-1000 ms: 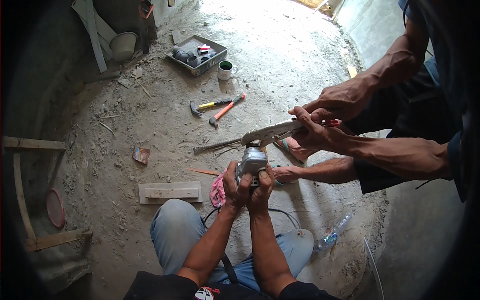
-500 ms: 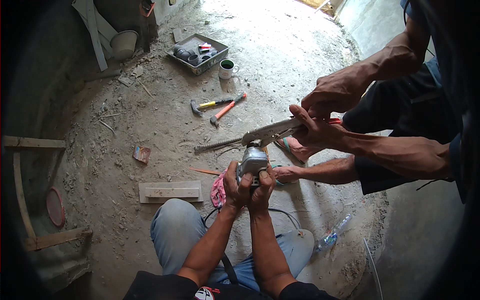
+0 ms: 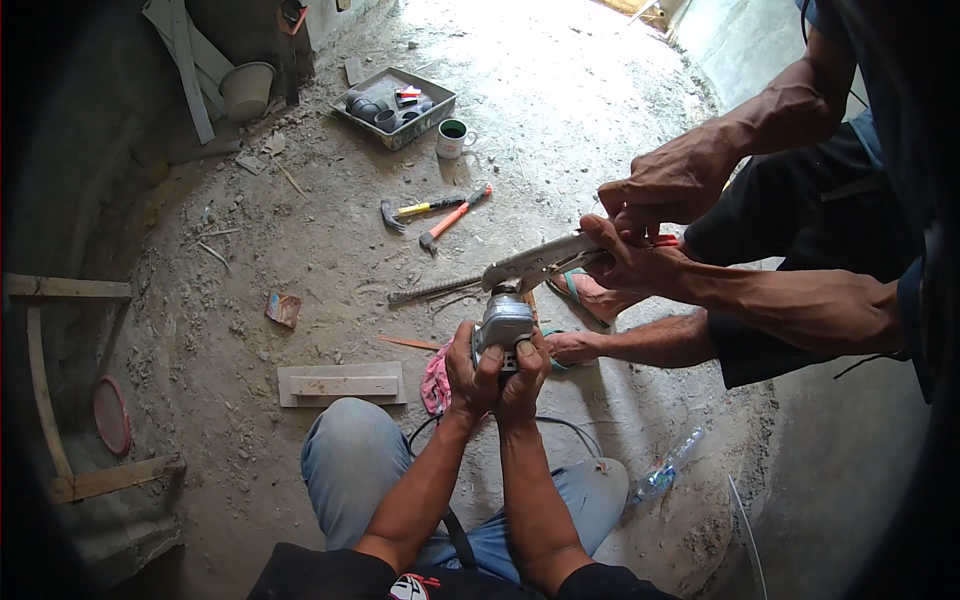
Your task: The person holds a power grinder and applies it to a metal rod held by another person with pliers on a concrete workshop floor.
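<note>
Between my knees, my left hand (image 3: 470, 376) and my right hand (image 3: 523, 382) are wrapped round the body of a grey angle grinder (image 3: 508, 318), thumbs side by side on top. Its head points away from me. Silver locking pliers (image 3: 540, 259) with a bit of red at the handle end reach in from the right, their jaws at the grinder's spindle. A co-worker's lower hand (image 3: 642, 264) grips the pliers' handle; the co-worker's upper hand (image 3: 675, 182) is bent over the same end. Whether the jaws bite on the spindle I cannot tell.
Two claw hammers (image 3: 455, 222), a mug (image 3: 452, 139) and a tray (image 3: 436, 122) of pipe fittings lie ahead. A plastering float (image 3: 340, 385) and pink cloth (image 3: 436, 384) are left of my hands. A bottle (image 3: 668, 468) lies right; the co-worker's foot (image 3: 575, 347) is close by.
The co-worker's upper hand has shifted slightly left and down over the pliers' handle. My hands and the angle grinder stay almost where they were.
</note>
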Available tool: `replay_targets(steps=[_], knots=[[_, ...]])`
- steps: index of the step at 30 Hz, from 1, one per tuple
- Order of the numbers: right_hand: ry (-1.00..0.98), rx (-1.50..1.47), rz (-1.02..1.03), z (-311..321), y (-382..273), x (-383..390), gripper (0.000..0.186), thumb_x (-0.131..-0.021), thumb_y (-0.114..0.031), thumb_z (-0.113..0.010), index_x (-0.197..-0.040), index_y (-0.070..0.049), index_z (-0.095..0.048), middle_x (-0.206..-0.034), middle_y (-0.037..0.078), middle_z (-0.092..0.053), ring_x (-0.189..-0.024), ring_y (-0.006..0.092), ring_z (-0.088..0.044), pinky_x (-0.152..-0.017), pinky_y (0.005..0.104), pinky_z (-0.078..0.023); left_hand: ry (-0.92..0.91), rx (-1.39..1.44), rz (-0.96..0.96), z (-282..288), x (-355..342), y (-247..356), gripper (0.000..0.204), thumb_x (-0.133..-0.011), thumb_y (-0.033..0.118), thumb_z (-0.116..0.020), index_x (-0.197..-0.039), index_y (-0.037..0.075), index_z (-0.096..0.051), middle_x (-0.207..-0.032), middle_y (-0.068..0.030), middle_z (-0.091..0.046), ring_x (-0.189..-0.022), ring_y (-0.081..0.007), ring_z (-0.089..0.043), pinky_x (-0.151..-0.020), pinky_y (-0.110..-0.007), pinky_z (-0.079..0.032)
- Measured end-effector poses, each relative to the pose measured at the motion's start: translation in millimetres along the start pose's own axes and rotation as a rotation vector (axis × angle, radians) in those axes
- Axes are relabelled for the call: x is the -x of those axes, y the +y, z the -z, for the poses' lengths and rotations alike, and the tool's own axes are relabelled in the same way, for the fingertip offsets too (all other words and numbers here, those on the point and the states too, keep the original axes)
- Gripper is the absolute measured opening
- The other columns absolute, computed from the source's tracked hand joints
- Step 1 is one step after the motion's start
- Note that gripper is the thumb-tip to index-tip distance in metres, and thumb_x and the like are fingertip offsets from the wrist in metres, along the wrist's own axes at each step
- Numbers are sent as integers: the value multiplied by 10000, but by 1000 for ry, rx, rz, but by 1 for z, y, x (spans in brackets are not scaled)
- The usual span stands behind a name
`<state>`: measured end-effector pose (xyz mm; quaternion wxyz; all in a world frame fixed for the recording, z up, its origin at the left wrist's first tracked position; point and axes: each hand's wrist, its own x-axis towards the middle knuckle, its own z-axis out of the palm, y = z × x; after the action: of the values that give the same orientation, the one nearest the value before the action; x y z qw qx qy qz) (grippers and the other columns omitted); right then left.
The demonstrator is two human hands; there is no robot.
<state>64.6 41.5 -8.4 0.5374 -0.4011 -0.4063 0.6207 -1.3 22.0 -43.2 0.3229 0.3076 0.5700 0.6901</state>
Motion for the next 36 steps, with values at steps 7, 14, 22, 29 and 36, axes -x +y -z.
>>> replay_targets(steps=[7,14,22,29,36], knots=[[23,-10,-9,-1,-2,1,542,-848,-397,-589,-1168,41,-579,-972,48,-619,-822,106,-565,-718,245,-470,-13,6,-13,-2,-2,6,581,-782,553,-571,-880,-14,-492,-668,-175,-554,-599,-262,-519,-565,-420,-421],[26,-11,-24,1,-1,-1,558,-836,-424,-593,-1161,29,-583,-972,46,-620,-828,112,-568,-727,250,-472,-20,-16,-14,-1,-2,3,581,-790,554,-566,-878,-15,-490,-666,-172,-549,-602,-257,-516,-567,-419,-421],[50,-15,-25,-1,-2,-1,561,-829,-428,-595,-1156,28,-582,-965,50,-623,-824,117,-569,-726,253,-473,-10,-38,4,-2,-2,7,586,-782,565,-570,-865,-9,-491,-680,-171,-550,-619,-252,-520,-576,-415,-422],[49,-1,-16,0,0,-3,543,-833,-412,-599,-1142,34,-588,-964,47,-622,-822,113,-565,-726,248,-469,-21,-26,21,0,-3,3,578,-776,557,-578,-861,-7,-487,-678,-168,-545,-621,-245,-513,-578,-411,-422],[26,-20,-38,-1,-3,-2,541,-839,-411,-592,-1143,37,-589,-962,41,-618,-839,107,-557,-735,239,-462,-13,-10,37,-1,-2,-2,568,-777,546,-578,-870,-7,-489,-691,-176,-553,-629,-246,-512,-588,-414,-428]])
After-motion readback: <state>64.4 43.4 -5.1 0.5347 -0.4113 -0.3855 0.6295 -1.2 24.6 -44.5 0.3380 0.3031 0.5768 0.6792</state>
